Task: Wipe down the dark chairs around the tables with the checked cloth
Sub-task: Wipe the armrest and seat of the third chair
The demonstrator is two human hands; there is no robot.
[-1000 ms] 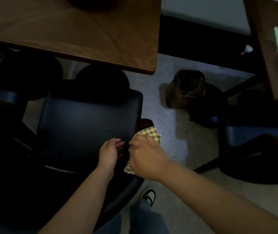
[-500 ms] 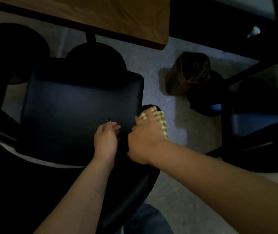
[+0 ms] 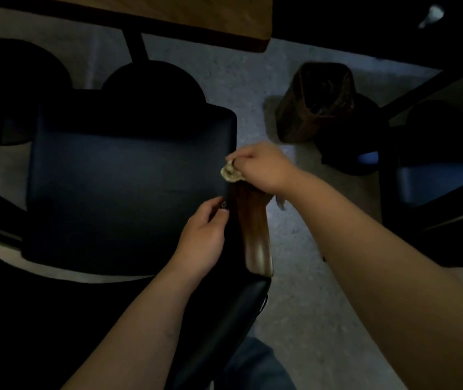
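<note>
1. The right hand [image 3: 264,167] holds the bunched cloth [image 3: 230,173], fingers curled round it, at the far end of the brown wooden armrest [image 3: 254,232] on the right side of the chair [image 3: 129,190]
2. Most of the cloth is hidden under the hand; a pale wad pokes out on the left, and a small scrap shows below the wrist, right of the armrest
3. The checks cannot be made out in the dim, blurred view
4. The left hand [image 3: 203,235] sits at the seat's right edge, just left of the armrest, fingers curled with the tips at the seat edge; whether they pinch anything, I cannot tell
5. A small dark fitting lies by those fingertips, too blurred to identify
6. The chair has a dark seat and a dark back, the back nearest the camera at the lower frame
7. A wooden table [image 3: 196,15] stands beyond the chair, its dark leg running down to the floor
8. A brown bin [image 3: 317,105] stands on the grey floor to the right of the chair, well apart from the hands
9. Another dark chair [image 3: 438,192] stands at the right edge
10. Blue trousers show at the bottom, between the forearms
</note>
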